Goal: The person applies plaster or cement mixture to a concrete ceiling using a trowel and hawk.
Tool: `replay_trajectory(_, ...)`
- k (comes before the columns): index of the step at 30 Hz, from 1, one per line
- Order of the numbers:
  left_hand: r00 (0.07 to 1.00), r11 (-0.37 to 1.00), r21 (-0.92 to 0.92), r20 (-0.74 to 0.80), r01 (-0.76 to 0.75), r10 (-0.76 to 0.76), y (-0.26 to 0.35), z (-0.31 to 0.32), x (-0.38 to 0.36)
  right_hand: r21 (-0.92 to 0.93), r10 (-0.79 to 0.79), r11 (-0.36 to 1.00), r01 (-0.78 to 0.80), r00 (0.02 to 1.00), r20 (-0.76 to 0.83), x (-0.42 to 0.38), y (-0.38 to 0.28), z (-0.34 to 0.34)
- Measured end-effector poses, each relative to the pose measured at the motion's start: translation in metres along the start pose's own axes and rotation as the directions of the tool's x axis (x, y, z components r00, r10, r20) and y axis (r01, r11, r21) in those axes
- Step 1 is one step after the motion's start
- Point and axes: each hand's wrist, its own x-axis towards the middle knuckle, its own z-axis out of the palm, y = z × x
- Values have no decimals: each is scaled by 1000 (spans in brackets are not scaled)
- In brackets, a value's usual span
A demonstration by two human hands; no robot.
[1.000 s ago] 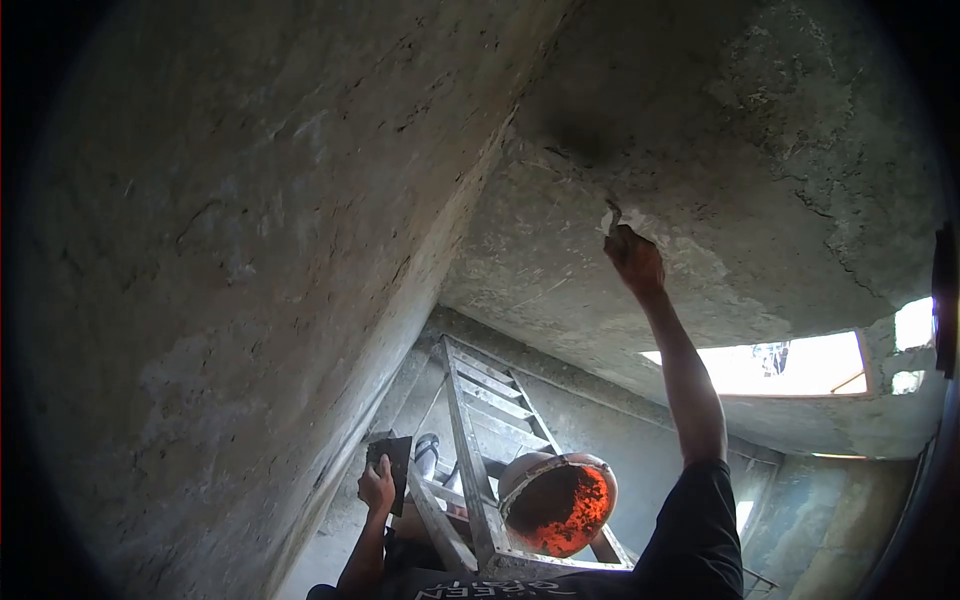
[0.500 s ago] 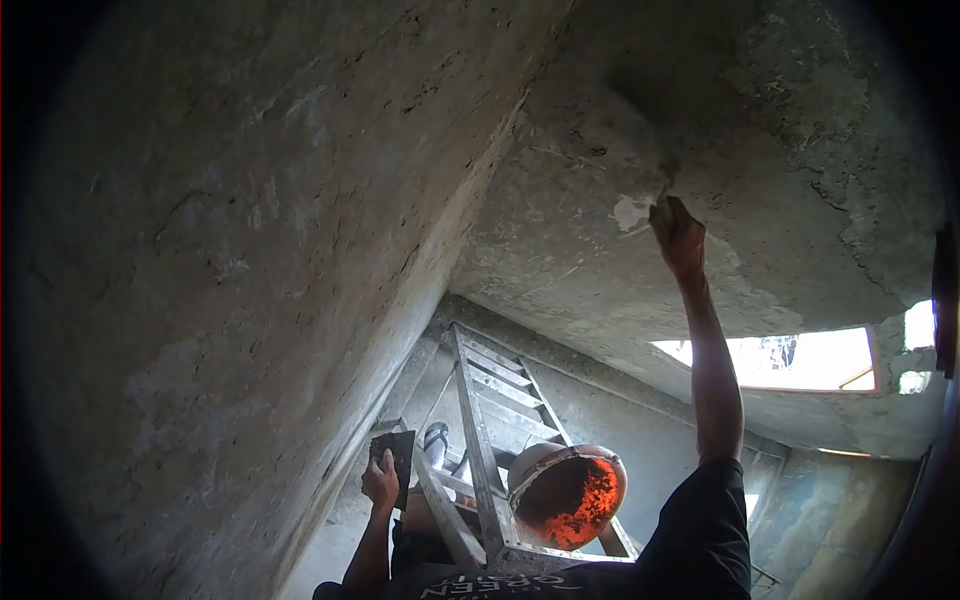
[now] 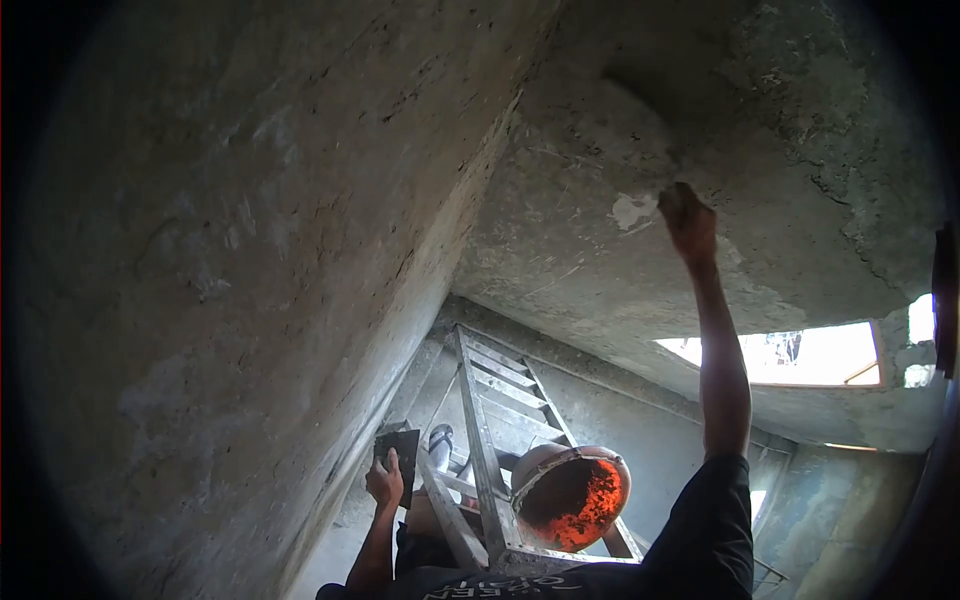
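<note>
Dimly lit, patchy plaster [image 3: 590, 250] | right hand [image 3: 690, 225] closed, contents unclear | left hand [image 3: 384, 482] gripping dark board [image 3: 407, 452] | bright opening [image 3: 825, 352] right

Room is extending rightward from your right hand [image 3: 688, 222] along the ceiling [image 3: 780, 255]; the big wall [image 3: 250, 280] is blocking leftward. Between your arms, the ladder [image 3: 479, 440] and bucket [image 3: 548, 490] are obstructing; your left hand [image 3: 383, 482] is occupying a narrow gap between wall and ladder.

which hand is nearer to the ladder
Left. The left hand, gripping a dark flat board, is close beside the ladder; the right hand is raised well away from it, near the rough concrete surface.
</note>
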Motion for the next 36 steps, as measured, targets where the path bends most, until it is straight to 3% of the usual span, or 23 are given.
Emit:
replay_trajectory(4,999,998,44,27,36,-37,1,-3,-5,70,-12,997,17,997,-73,-5,-3,-10)
replay_trajectory(6,998,998,28,40,53,-54,3,-4,-6,44,-187,982,184,980,74,-11,9,8)
replay_trajectory(7,996,997,18,52,71,-72,4,-5,-5,46,-190,981,187,979,69,-11,14,20)
replay_trajectory(10,999,999,38,-13,38,-37,-2,4,-3,-90,-88,989,118,953,289,-18,25,55)
replay_trajectory(15,1000,999,47,7,28,-28,5,-2,-3,-194,28,981,28,959,282,-3,17,50)
replay_trajectory(18,999,998,56,18,25,-26,7,-2,-2,-190,-38,979,70,985,168,1,6,23)
replay_trajectory(20,999,998,56,28,33,-34,5,-3,-1,-120,-34,992,33,999,-7,1,-2,5)
replay_trajectory(21,1000,997,72,-9,8,-8,6,-3,-3,-85,-110,991,101,987,-117,4,-10,-7)
replay_trajectory(25,1000,998,64,8,17,-17,-1,0,-3,-54,-47,998,40,991,-128,3,-10,-18)
replay_trajectory(28,997,994,98,41,56,-60,-2,1,-3,-110,-147,984,139,987,-68,-14,2,7)
replay_trajectory(30,998,994,91,33,57,-60,-1,0,-5,-55,-100,993,107,987,128,-26,12,33)
replay_trajectory(31,998,995,87,28,54,-57,0,0,-4,-52,-102,993,109,987,120,-29,14,44)
replay_trajectory(33,997,995,82,48,63,-67,-4,2,-2,-144,26,990,11,967,253,-31,13,62)
replay_trajectory(36,994,992,97,65,75,-82,-7,4,-1,-127,6,992,24,973,230,-17,22,71)
